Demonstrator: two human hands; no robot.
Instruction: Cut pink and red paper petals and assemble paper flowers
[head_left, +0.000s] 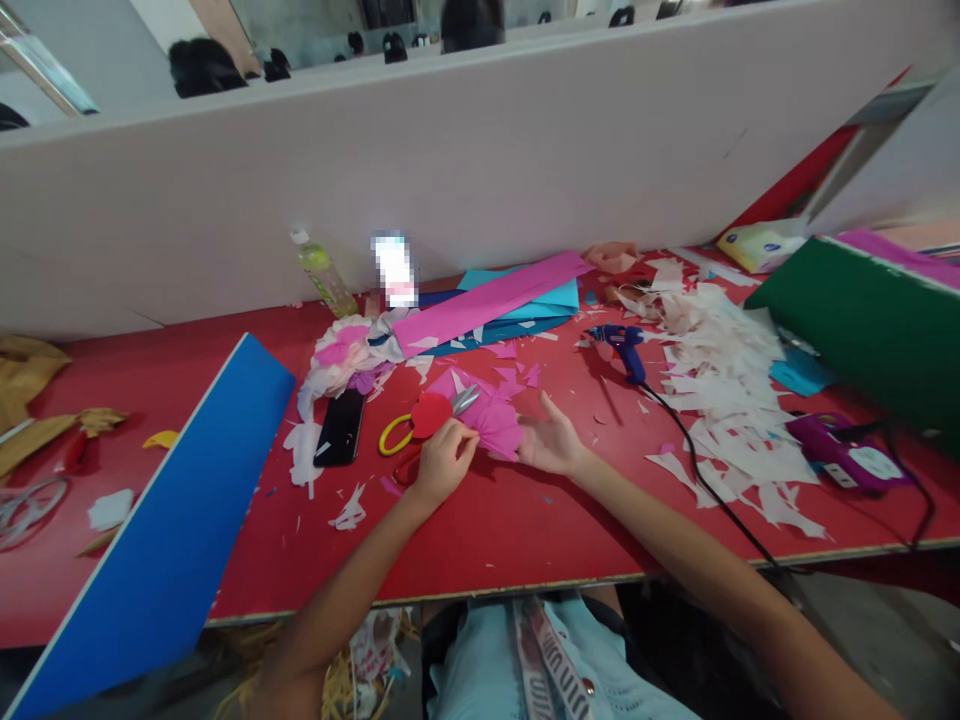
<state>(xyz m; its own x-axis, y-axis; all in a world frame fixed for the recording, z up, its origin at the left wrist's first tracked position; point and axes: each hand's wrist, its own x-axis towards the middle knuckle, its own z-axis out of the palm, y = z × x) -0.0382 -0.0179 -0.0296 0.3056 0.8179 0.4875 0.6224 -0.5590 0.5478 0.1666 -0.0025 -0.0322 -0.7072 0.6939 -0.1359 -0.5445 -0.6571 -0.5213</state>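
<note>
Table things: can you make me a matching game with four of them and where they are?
Things:
1. phone
2. glue gun
3. bottle
4. pink fan

Places:
A. by the white wall at the back
B. between the left hand and right hand
C. next to the heap of white scraps
D. flat beside the yellow scissor handle

Pairs: 1-D, 2-C, 3-A, 4-B
</note>
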